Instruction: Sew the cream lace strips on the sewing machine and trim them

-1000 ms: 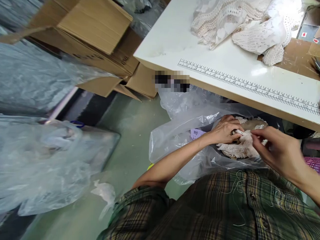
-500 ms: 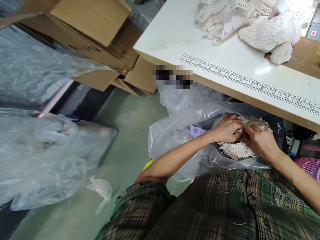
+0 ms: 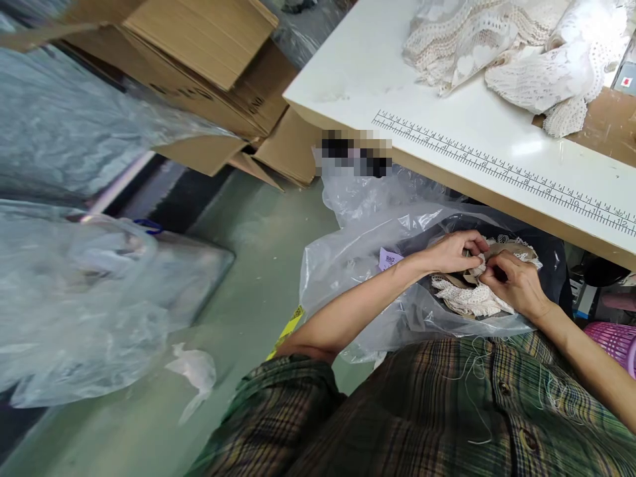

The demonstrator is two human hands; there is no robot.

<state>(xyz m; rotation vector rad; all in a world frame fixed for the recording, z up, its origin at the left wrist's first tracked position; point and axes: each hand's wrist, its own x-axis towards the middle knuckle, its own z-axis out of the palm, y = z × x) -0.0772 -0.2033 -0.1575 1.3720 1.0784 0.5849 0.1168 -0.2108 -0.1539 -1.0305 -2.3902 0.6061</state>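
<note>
Both my hands reach into a clear plastic bag [image 3: 358, 265] that stands on the floor under the table edge. Inside it lie cream lace pieces [image 3: 467, 301] on brown card. My left hand [image 3: 454, 250] is closed, its fingertips pinching a lace piece at the top of the pile. My right hand [image 3: 514, 286] is closed too, with fingers curled on the same lace right beside the left fingertips. A small purple label [image 3: 390, 258] lies in the bag next to my left wrist.
A white table [image 3: 447, 132] with a printed ruler [image 3: 501, 173] along its edge holds a heap of lace [image 3: 517, 53]. Flattened cardboard boxes [image 3: 199, 59] and big plastic bags [image 3: 74, 298] stand to the left. A pink basket [image 3: 616, 338] is at the right.
My right hand came down from above the pile into the bag and closed on the lace next to my left hand. The view shifted slightly.
</note>
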